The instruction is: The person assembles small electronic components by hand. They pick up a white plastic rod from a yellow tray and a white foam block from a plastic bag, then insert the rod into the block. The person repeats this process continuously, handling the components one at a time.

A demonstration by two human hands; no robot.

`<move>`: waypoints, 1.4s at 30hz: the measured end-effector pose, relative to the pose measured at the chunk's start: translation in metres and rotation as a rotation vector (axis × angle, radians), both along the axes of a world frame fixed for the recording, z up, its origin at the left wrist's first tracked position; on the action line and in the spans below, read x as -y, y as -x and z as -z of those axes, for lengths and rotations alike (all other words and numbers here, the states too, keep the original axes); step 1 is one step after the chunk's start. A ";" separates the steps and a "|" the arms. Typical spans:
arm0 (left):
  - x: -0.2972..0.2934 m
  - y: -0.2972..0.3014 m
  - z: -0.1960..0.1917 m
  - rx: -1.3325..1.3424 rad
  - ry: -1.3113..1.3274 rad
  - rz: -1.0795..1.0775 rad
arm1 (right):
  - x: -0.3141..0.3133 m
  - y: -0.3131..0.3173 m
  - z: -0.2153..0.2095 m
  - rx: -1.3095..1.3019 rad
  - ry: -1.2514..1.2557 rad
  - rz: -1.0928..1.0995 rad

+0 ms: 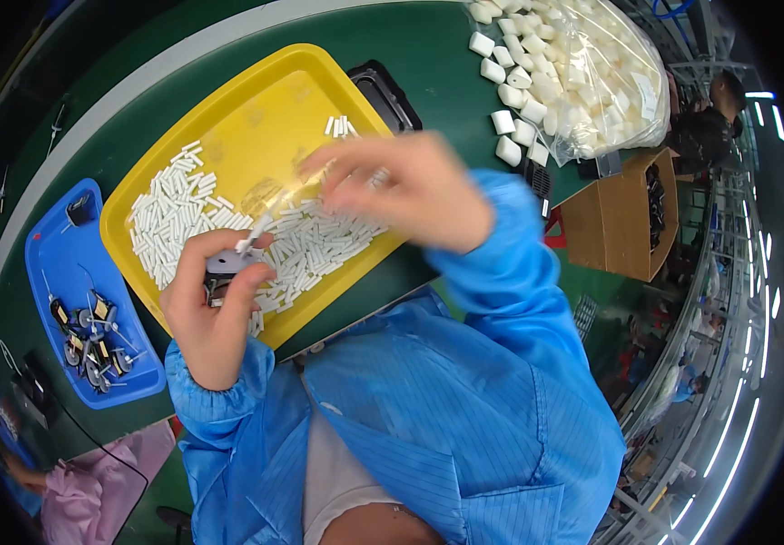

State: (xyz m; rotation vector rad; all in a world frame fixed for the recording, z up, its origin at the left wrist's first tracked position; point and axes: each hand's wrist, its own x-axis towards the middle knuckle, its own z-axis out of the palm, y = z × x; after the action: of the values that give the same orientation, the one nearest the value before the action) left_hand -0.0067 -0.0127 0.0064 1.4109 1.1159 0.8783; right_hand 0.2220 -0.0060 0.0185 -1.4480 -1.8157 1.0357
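Observation:
My left hand [203,318] is closed around a small grey and black motor-like part [226,264], held over the near edge of a yellow tray [269,77]. A slim white piece [250,240] sticks up from that part at a slant. Many short white tubes [169,213] lie in two loose heaps in the tray. Above the right heap is my right hand [414,193], smeared by motion. Its fingers reach left, and I cannot make out whether they hold anything.
A blue tray [142,372] on the left holds several similar parts with thin shafts. At the far right, white foam-like plugs [510,95] spill from a clear bag [623,91]. An open cardboard box [605,227] stands beyond the table's right edge. A person's pink sleeve [92,495] shows at lower left.

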 end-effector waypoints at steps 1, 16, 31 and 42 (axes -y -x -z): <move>0.000 0.002 0.003 0.085 0.101 -0.016 | -0.001 -0.028 0.014 0.115 -0.219 0.264; -0.019 -0.004 -0.001 0.470 0.134 0.031 | -0.018 -0.050 -0.002 -0.113 -0.057 0.329; -0.015 -0.009 -0.008 0.015 -0.257 -0.132 | -0.025 0.055 0.018 -0.855 -0.047 0.148; -0.031 -0.029 -0.021 -0.355 -0.549 0.067 | -0.032 0.028 0.020 -0.617 -0.107 -0.014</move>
State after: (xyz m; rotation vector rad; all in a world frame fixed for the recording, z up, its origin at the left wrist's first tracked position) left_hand 0.0221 0.0179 0.0275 2.1088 1.1238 0.9514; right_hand 0.1941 0.0256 -0.0017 -0.9126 -1.4036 1.2056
